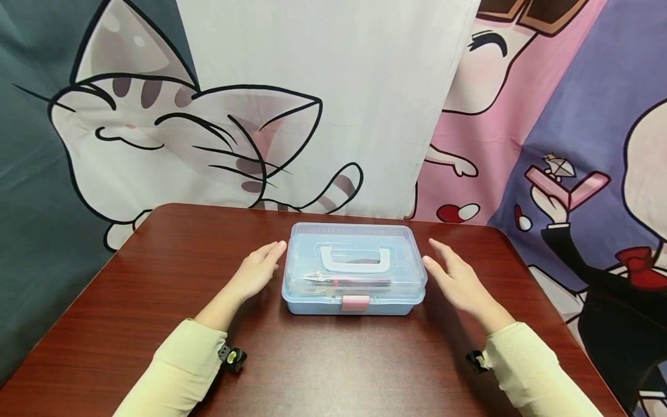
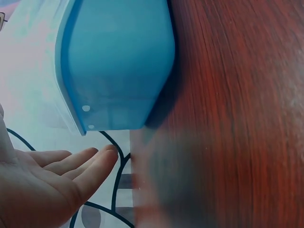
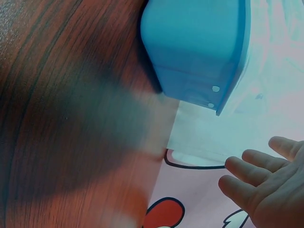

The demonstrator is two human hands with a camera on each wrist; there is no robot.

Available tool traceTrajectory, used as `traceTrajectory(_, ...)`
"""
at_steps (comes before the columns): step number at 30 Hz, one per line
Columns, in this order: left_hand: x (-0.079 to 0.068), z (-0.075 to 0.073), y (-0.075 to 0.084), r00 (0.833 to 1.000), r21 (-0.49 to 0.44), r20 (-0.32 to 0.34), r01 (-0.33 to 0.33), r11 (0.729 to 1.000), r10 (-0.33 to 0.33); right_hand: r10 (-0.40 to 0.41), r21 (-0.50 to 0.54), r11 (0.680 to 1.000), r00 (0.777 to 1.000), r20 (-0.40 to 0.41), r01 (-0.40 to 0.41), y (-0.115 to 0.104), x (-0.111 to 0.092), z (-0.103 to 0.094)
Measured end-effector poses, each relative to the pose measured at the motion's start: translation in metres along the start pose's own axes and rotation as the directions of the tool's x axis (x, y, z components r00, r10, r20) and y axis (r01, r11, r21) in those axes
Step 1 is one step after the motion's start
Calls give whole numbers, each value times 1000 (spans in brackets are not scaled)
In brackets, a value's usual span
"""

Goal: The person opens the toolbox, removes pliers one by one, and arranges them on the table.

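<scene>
A: I'm reading the head view from over here. Where do you have the pencil case (image 1: 312, 308)?

B: I have it on the brown tabletop (image 1: 333, 370), closer to the far edge than to me, a little right of the middle between the left and right edges. Its clear lid (image 1: 304, 250) is down, with a white handle (image 1: 355, 268) on top, a pink latch (image 1: 355, 303) facing me, and what look like pens (image 1: 359, 283) inside.

A: And the 2 hands?

B: My left hand (image 1: 256, 271) is by the left end, fingers straight and close together. My right hand (image 1: 461, 284) is by the right end, fingers straight and spread apart. Neither grips anything.

A: Which relation would you judge matters most for a reach?

B: The sideways line. The long axis runs left to right, roughly along the far edge, so the 2 short ends face the hands. From the left fingers the case lies to the right; from the right fingers, to the left.

A: Which hand is nearer?

B: I can't call it; both are just beside their ends. I see a gap at the left fingers in the wrist view, but can't tell whether the right thumb touches.
</scene>
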State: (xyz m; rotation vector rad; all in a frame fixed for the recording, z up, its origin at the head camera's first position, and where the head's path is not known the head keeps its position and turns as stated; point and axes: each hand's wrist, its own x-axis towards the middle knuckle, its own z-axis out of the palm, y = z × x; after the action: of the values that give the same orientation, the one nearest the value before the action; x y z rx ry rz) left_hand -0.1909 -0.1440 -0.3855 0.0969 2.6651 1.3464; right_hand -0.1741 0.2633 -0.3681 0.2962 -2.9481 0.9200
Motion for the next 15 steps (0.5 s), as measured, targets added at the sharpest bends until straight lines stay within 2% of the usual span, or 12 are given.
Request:
traceTrajectory(8,4,5,4,999,-179,19,39,983,-36,2,17,1000,1000,-1,-2,-1,-1,1)
traceTrajectory(15,4,12,5,997,-247,36,76,966,-69,-4,30,1000,1000,-10,5,-3,-4,2)
